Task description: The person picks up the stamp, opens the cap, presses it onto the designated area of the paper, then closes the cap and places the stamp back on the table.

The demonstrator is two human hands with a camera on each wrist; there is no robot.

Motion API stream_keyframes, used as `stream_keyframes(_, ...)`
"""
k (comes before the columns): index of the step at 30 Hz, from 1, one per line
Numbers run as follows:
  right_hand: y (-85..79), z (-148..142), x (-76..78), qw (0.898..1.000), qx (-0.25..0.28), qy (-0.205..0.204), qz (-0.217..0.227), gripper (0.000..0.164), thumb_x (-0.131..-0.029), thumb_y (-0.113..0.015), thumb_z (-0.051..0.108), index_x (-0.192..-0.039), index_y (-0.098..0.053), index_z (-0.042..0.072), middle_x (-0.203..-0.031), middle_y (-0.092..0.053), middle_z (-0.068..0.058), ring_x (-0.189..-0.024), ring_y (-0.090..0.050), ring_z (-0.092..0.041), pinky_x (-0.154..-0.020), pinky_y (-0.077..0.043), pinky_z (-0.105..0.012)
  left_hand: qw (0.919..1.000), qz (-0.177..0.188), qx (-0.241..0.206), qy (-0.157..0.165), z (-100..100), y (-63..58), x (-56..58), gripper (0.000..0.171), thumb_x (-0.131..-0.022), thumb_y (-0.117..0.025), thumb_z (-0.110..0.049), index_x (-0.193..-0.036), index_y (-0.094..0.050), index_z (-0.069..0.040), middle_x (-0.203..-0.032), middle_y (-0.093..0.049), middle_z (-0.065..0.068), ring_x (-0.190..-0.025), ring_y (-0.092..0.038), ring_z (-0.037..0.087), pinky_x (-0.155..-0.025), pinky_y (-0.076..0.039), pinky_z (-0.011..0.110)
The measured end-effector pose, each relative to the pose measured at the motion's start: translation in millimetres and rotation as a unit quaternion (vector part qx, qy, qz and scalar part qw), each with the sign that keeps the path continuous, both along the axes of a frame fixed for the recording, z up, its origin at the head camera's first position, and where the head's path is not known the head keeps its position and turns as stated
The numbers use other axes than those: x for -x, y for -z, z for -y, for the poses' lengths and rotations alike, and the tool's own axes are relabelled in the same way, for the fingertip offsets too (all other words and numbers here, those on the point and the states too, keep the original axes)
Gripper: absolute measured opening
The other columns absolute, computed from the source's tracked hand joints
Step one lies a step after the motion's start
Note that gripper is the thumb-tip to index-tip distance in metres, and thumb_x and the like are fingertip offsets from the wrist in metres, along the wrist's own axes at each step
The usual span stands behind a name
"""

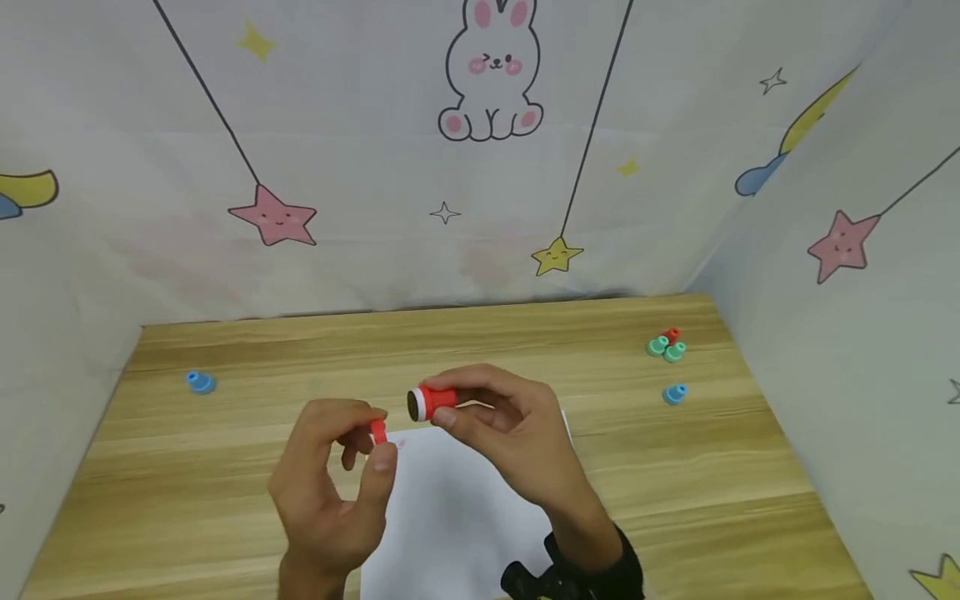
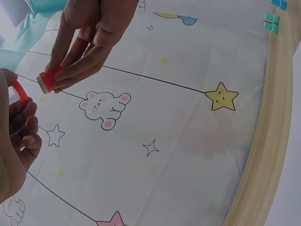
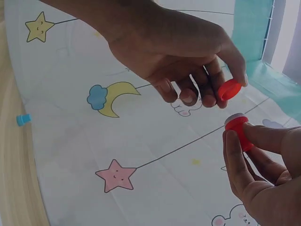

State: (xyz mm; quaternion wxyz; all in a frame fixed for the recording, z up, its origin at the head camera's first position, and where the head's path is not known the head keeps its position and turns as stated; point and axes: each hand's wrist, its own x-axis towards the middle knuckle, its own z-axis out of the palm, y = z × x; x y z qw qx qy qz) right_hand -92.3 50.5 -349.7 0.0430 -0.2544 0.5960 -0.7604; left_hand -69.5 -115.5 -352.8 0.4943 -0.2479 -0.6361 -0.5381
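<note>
My right hand [image 1: 510, 425] pinches a small red stamp [image 1: 441, 401] by its handle, its dark face and white rim turned to the left. Between the thumb and forefinger of my left hand [image 1: 337, 483] is a red cap [image 1: 378, 431], held a short gap away from the stamp. In the right wrist view the cap [image 3: 230, 89] shows its hollow side, close above the stamp [image 3: 239, 132]. Below both hands lies a white sheet of paper [image 1: 457, 508] with a faint pink mark [image 1: 401, 444] near its top left corner.
A blue stamp [image 1: 200, 382] stands at the left of the wooden table [image 1: 225, 467]. At the right are two green stamps [image 1: 674, 352], a red one [image 1: 672, 335] and another blue one [image 1: 675, 393]. A printed cloth wall [image 1: 375, 150] rises behind the table.
</note>
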Motion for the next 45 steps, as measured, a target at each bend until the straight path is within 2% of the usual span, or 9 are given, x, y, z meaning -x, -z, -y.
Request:
stream_keyframes(4,2.2,-0.9,-1.0,1.0,0.014,-0.015,-0.001,0.028,-0.087,-0.065,-0.007,-0.115,-0.066,-0.001,-0.107,-0.067,-0.02,-0.098,-0.064,-0.033,-0.085,-0.054,-0.047,0.9994,0.024,0.023,-0.002,1.6,4.5,-0.1,0.03,-0.088,-0.068,-0.014,-0.09,-0.061,0.015,-0.078,-0.057,0.017,-0.066,-0.044,0.015,-0.052,-0.029,0.016)
stream_keyframes(23,-0.7,4.0,-3.6,0.999,0.013,-0.021,-0.034,0.028,-0.088,-0.064,-0.008,-0.116,-0.064,-0.005,-0.111,-0.064,-0.021,-0.1,-0.063,-0.032,-0.084,-0.055,-0.045,0.9989,0.02,0.042,0.005,0.2,-0.2,1.2,0.027,-0.087,-0.07,-0.012,-0.097,-0.065,0.013,-0.086,-0.061,0.021,-0.061,-0.043,0.015,-0.052,-0.028,0.015)
stream_keyframes(32,-2.1,6.1,-1.4,0.999,0.029,-0.025,-0.037,0.027,-0.087,-0.064,-0.008,-0.115,-0.063,-0.008,-0.111,-0.063,-0.023,-0.102,-0.063,-0.034,-0.085,-0.054,-0.046,0.9983,0.012,0.057,0.01,2.7,-1.6,3.3,0.028,-0.09,-0.066,-0.013,-0.099,-0.066,0.014,-0.084,-0.063,0.021,-0.062,-0.044,0.015,-0.052,-0.028,0.015)
stream_keyframes(34,-1.9,6.1,-1.2,0.998,0.032,-0.023,-0.039,0.027,-0.087,-0.064,-0.008,-0.114,-0.063,-0.008,-0.111,-0.063,-0.023,-0.102,-0.063,-0.033,-0.085,-0.054,-0.047,0.9985,0.004,0.053,0.016,2.9,-1.7,4.5,0.027,-0.091,-0.065,-0.011,-0.098,-0.066,0.015,-0.084,-0.063,0.021,-0.061,-0.044,0.015,-0.053,-0.028,0.015)
stream_keyframes(41,-0.4,5.1,-2.1,0.998,0.017,-0.009,-0.067,0.027,-0.085,-0.066,-0.009,-0.112,-0.065,-0.008,-0.107,-0.065,-0.022,-0.097,-0.066,-0.031,-0.083,-0.055,-0.046,0.9989,-0.014,0.032,0.031,0.5,0.1,4.8,0.021,-0.087,-0.07,-0.005,-0.082,-0.065,0.015,-0.078,-0.064,0.021,-0.057,-0.045,0.013,-0.051,-0.028,0.014)
stream_keyframes(45,0.2,6.3,-4.7,0.996,0.01,-0.007,-0.084,0.026,-0.084,-0.066,-0.01,-0.11,-0.066,-0.007,-0.105,-0.067,-0.021,-0.095,-0.067,-0.031,-0.082,-0.056,-0.045,0.9972,-0.014,0.009,0.073,1.8,0.2,2.6,0.021,-0.083,-0.073,-0.001,-0.082,-0.064,0.017,-0.074,-0.061,0.018,-0.059,-0.046,0.015,-0.051,-0.03,0.014)
